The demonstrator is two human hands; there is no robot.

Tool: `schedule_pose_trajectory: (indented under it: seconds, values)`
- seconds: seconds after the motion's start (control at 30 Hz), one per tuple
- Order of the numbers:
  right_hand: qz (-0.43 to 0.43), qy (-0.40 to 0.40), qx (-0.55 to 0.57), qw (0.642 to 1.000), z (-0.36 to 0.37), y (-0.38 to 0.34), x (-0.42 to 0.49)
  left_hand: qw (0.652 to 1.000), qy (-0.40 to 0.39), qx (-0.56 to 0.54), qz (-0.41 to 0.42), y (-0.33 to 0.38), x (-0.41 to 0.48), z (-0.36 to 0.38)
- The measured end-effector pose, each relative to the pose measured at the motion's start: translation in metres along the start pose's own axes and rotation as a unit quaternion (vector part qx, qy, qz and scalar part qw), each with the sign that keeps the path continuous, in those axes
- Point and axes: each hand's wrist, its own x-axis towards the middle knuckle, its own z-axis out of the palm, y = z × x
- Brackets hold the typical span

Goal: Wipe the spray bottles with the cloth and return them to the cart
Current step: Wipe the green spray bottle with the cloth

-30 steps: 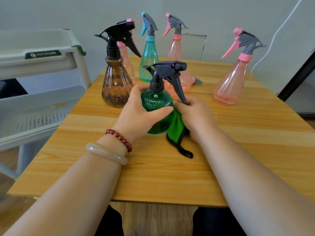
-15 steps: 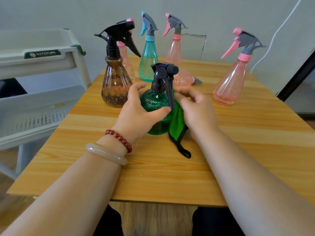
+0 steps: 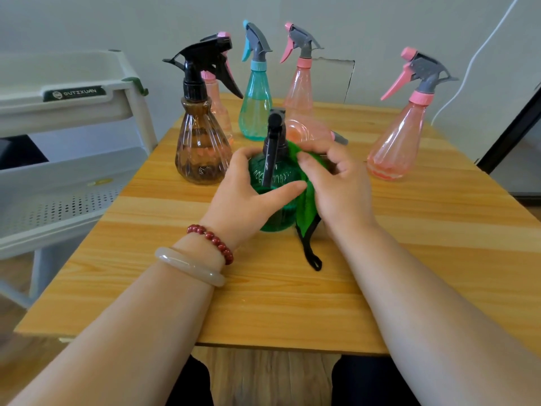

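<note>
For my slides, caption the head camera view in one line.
Left hand steadies a green spray bottle on the table while right hand presses a green cloth against it.

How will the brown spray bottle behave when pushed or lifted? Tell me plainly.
The brown spray bottle looks empty, with no liquid line showing, so it is probably light. Its wide base should resist tipping, though a push near the black trigger head might topple it. The ribbed wall probably gives decent grip.

Wooden table (image 3: 278,303) before a pale grey wall (image 3: 87,22)
</note>
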Motion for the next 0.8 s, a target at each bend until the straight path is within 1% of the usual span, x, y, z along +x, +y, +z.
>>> schedule_pose_trajectory:
  seconds: [0.03, 0.07, 0.1, 0.17, 0.2, 0.23, 0.27, 0.33, 0.37, 0.4, 0.43, 0.47, 0.5, 0.57, 0.67, 0.7, 0.73, 0.8]
  values:
    - [0.004, -0.004, -0.010, 1.000, 0.001, 0.001, 0.000, 0.999, 0.007, 0.034, 0.006, 0.000, 0.001, 0.001]
    - [0.028, -0.006, -0.019, 0.999, 0.001, 0.003, 0.000, 0.997, 0.019, 0.069, 0.008, -0.001, 0.002, 0.002]
    - [0.070, -0.010, -0.026, 0.997, 0.001, 0.005, 0.001, 0.996, 0.031, 0.089, 0.011, -0.001, 0.002, 0.002]
    - [0.160, -0.048, -0.070, 0.983, -0.001, 0.009, 0.001, 0.995, 0.036, 0.088, 0.009, 0.001, 0.003, 0.001]
    - [0.184, -0.071, -0.100, 0.975, -0.002, 0.009, 0.001, 0.997, 0.033, 0.072, 0.007, 0.000, 0.003, 0.001]
    - [0.190, -0.073, -0.113, 0.973, -0.002, 0.010, 0.001, 0.999, 0.029, 0.045, 0.007, -0.003, 0.004, -0.001]
    - [0.172, -0.055, -0.105, 0.978, -0.002, 0.009, 0.001, 0.999, 0.029, 0.013, 0.004, -0.003, 0.003, -0.003]
    - [0.104, -0.001, -0.024, 0.994, 0.000, 0.005, 0.001, 0.999, 0.027, -0.021, -0.007, -0.005, 0.004, -0.004]
    - [0.056, 0.011, 0.009, 0.998, 0.000, 0.004, 0.001, 1.000, 0.018, -0.018, -0.003, -0.004, 0.004, -0.004]
    - [0.006, 0.011, 0.015, 1.000, 0.001, 0.002, 0.000, 1.000, 0.008, -0.009, 0.005, -0.002, 0.003, -0.003]
    - [-0.022, 0.003, 0.007, 1.000, 0.003, 0.002, 0.000, 1.000, 0.001, 0.001, 0.011, -0.001, 0.002, -0.002]
    - [-0.022, -0.002, 0.001, 1.000, 0.004, 0.003, -0.001, 1.000, 0.001, 0.002, 0.017, 0.000, 0.002, -0.001]
    - [0.000, -0.005, 0.002, 1.000, 0.005, 0.005, 0.000, 1.000, 0.004, 0.009, 0.020, 0.000, 0.002, 0.000]
    - [0.068, -0.007, -0.040, 0.997, 0.002, 0.009, 0.002, 0.998, 0.018, 0.053, 0.014, 0.000, 0.002, 0.002]
    - [0.156, -0.092, -0.166, 0.969, -0.004, 0.016, 0.005, 0.996, 0.034, 0.085, 0.007, -0.005, 0.004, 0.003]
    - [0.160, -0.101, -0.177, 0.966, -0.005, 0.015, 0.005, 0.995, 0.037, 0.087, 0.009, -0.004, 0.004, 0.002]
    - [0.142, -0.086, -0.154, 0.974, -0.005, 0.014, 0.005, 0.995, 0.036, 0.088, 0.013, -0.004, 0.004, 0.001]
    - [0.077, -0.028, -0.043, 0.996, -0.003, 0.007, 0.004, 0.997, 0.023, 0.073, 0.024, -0.005, 0.003, -0.001]
